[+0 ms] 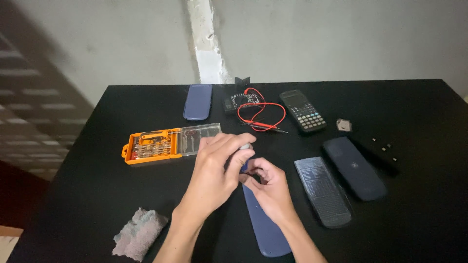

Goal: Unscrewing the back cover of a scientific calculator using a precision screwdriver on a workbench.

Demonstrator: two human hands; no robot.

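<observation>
Landmark: we place everything from the blue cover (263, 221), a long, smooth plastic shell with rounded ends, lying on the matte black bench (97, 195) in front of us.
Left hand (214, 170): over the cover's far end, fingers curled together round a small tool (245, 146) with a pale rounded cap; its tip is hidden from us.
Right hand (270, 187): on the cover just beside the left hand, fingertips pinched together at the cover's far end; we cannot tell what, if anything, they hold.
Bit case (170, 144): far left of the cover, a flat orange box with a clear lid and rows of metal bits.
Cloth (139, 233): left of the cover, grey, fuzzy, crumpled.
Right of the cover: a grey ribbed panel (322, 192), then a dark blue slab (354, 168).
Beyond the cover: a black calculator (303, 111) with small keys, looped red leads (261, 111) by a black meter (236, 101), a second blue shell (198, 102).
Far right of the cover: a small square metal part (344, 125) and tiny pale bits (385, 146).
</observation>
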